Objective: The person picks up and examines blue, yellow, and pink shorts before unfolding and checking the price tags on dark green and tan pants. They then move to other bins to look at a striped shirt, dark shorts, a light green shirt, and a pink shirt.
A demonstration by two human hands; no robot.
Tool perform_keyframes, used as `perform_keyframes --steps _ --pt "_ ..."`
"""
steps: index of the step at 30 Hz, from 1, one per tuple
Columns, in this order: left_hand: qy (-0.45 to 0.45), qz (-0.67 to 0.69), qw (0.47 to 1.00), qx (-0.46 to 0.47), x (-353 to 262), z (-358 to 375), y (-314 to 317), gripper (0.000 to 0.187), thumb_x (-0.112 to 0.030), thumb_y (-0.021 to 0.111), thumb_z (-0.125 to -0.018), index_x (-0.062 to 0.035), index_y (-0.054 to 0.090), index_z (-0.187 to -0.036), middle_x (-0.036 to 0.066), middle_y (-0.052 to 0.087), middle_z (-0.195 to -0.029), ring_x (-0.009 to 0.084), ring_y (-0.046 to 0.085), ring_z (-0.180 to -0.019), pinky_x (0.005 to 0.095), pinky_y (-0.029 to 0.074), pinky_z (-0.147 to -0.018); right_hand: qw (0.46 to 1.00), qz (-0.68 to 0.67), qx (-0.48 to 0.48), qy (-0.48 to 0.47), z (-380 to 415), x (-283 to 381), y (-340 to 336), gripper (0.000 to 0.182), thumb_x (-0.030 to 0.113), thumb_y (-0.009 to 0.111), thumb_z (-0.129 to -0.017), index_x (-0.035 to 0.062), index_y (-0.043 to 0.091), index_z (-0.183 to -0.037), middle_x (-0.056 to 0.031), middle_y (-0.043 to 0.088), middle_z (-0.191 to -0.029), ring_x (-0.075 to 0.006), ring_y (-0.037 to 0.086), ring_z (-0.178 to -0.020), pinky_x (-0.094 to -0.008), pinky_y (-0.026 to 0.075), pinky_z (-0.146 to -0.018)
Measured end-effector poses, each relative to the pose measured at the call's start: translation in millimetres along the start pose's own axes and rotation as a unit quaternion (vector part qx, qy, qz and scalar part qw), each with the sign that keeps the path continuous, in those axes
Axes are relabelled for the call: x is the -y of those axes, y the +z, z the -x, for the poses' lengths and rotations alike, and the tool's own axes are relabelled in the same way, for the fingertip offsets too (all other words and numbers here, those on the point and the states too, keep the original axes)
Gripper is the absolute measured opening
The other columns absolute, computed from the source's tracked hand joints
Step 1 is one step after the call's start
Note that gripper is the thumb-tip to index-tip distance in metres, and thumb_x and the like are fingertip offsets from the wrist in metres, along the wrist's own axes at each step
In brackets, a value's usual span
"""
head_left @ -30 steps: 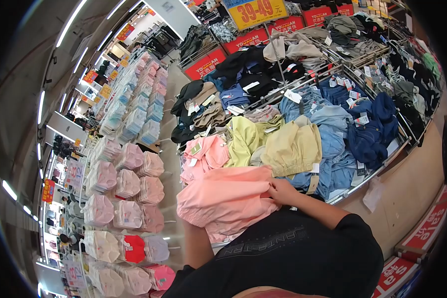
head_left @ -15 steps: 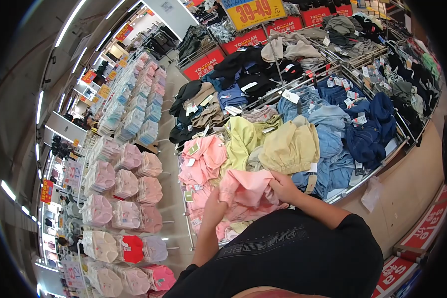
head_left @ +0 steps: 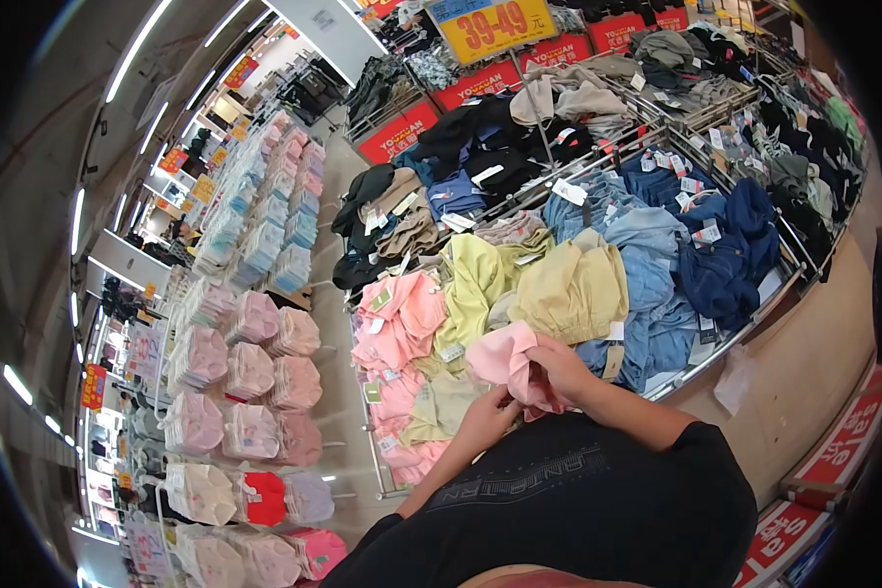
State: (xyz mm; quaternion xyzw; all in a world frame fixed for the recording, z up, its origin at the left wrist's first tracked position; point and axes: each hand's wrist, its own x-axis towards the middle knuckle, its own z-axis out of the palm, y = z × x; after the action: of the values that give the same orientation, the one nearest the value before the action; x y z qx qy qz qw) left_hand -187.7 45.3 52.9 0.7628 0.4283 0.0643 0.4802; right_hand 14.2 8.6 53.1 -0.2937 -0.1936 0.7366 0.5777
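A pink garment [head_left: 505,361] is bunched up between my two hands, just in front of my black shirt. My right hand [head_left: 557,368] is closed on its right side. At its lower left, my left hand [head_left: 489,416] pinches the cloth with bent fingers. Beneath and beyond lie folded clothes on a metal-framed display: a pink pile [head_left: 402,318] on the left, yellow-green pieces [head_left: 477,284] in the middle, a khaki-yellow garment [head_left: 570,291] and light blue denim [head_left: 649,245] to the right.
Racks of packaged underwear [head_left: 250,431] hang along the left. Dark blue denim [head_left: 725,260] and a metal rail [head_left: 706,365] are at the right. A yellow price sign [head_left: 490,27] stands at the back. Clear plastic [head_left: 733,382] lies on the floor.
The pink garment has been gathered into a smaller bunch and lifted off the pile, showing pale green cloth beneath. My left hand has moved right, close to my right hand.
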Motion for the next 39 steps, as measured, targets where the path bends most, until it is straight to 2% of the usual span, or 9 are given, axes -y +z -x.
perform_keyframes --steps 9,10,14,17,23,26,33,36,39 --pt "0.045 0.236 0.965 -0.109 35.5 -3.5 -5.1 0.03 -0.018 0.059 -0.1 0.0017 0.067 -0.122 0.007 0.07 -0.114 0.0175 0.065 -0.104 0.0325 0.05 -0.095 0.927 0.338 0.092 -0.13 -16.7 -33.0 -20.0 0.039 0.027 0.057 -0.102 -0.0004 0.057 -0.13 -0.0103 0.067 -0.114 -0.0155 0.065 -0.098 -0.0292 0.053 -0.084" --pt "0.049 0.265 0.956 -0.119 31.3 -3.8 -9.7 0.029 -0.015 0.058 -0.1 0.0018 0.066 -0.122 0.008 0.07 -0.112 0.017 0.065 -0.103 0.0317 0.05 -0.093 0.91 0.397 0.11 -0.051 1.4 -2.9 1.7 0.049 0.034 0.062 -0.1 0.0006 0.054 -0.135 -0.0138 0.068 -0.119 -0.0194 0.065 -0.107 -0.032 0.051 -0.091" --pt "0.052 0.328 0.927 -0.173 43.1 -7.4 -25.0 0.026 -0.015 0.056 -0.102 0.0005 0.064 -0.121 0.006 0.07 -0.106 0.0145 0.065 -0.1 0.0297 0.05 -0.091 0.825 0.525 0.11 -0.176 -0.2 -16.7 -3.6 0.05 0.04 0.061 -0.099 0.0034 0.058 -0.133 -0.0176 0.07 -0.112 -0.0285 0.07 -0.096 -0.0366 0.054 -0.083" --pt "0.075 0.326 0.926 -0.176 43.6 -4.3 -32.5 0.023 -0.017 0.056 -0.103 0.001 0.067 -0.112 0.002 0.068 -0.097 0.0103 0.061 -0.091 0.0256 0.047 -0.084 0.832 0.54 0.082 -0.096 -2.5 -8.3 -0.3 0.04 0.038 0.061 -0.1 0.0034 0.065 -0.121 -0.0175 0.072 -0.104 -0.0291 0.071 -0.089 -0.038 0.054 -0.078" --pt "0.06 0.182 0.956 -0.223 12.1 -4.9 -28.9 0.033 -0.021 0.062 -0.1 0.0015 0.062 -0.125 0.01 0.067 -0.115 0.0142 0.062 -0.103 0.0291 0.049 -0.092 0.884 0.457 0.037 -0.091 -16.6 -24.5 -14.9 0.032 0.032 0.06 -0.101 0.0016 0.068 -0.105 -0.0099 0.068 -0.082 -0.0173 0.063 -0.071 -0.0341 0.051 -0.066" --pt "0.117 0.045 0.974 -0.187 15.8 -4.3 -23.3 0.052 -0.025 0.067 -0.097 0.0022 0.053 -0.139 0.016 0.063 -0.126 0.0199 0.062 -0.114 0.0327 0.049 -0.098 0.905 0.41 -0.015 -0.111 -18.1 -26.1 -17.7 0.031 0.03 0.06 -0.101 0.0003 0.069 -0.102 -0.0064 0.065 -0.077 -0.0122 0.058 -0.067 -0.0311 0.049 -0.062" --pt "0.032 0.071 0.996 -0.035 -1.7 -0.6 0.7 0.076 -0.027 0.068 -0.096 0.0046 0.03 -0.153 0.022 0.064 -0.126 0.0249 0.068 -0.107 0.0343 0.053 -0.094 0.916 0.391 0.017 -0.087 -22.9 -29.7 -23.6 0.03 0.027 0.061 -0.101 -0.0015 0.065 -0.108 -0.0067 0.068 -0.085 -0.0119 0.062 -0.073 -0.0293 0.051 -0.066" --pt "-0.023 0.082 0.996 -0.03 -0.9 -1.8 -3.0 0.059 -0.02 0.068 -0.097 0.0049 0.042 -0.144 0.016 0.063 -0.129 0.0207 0.064 -0.115 0.0319 0.05 -0.099 0.941 0.325 0.071 -0.06 -18.7 -32.0 -20.4 0.03 0.025 0.064 -0.1 -0.0015 0.063 -0.113 -0.0069 0.069 -0.092 -0.0122 0.064 -0.079 -0.0286 0.053 -0.072" --pt "0.035 0.172 0.982 -0.069 27.5 -8.7 8.7 0.049 -0.014 0.063 -0.099 0.0053 0.045 -0.141 0.014 0.066 -0.123 0.0192 0.066 -0.112 0.0317 0.051 -0.097 0.938 0.325 0.091 -0.077 -21.8 -36.9 -23.0 0.03 0.023 0.067 -0.098 -0.0012 0.062 -0.114 -0.0067 0.07 -0.095 -0.0123 0.065 -0.083 -0.0281 0.054 -0.076"
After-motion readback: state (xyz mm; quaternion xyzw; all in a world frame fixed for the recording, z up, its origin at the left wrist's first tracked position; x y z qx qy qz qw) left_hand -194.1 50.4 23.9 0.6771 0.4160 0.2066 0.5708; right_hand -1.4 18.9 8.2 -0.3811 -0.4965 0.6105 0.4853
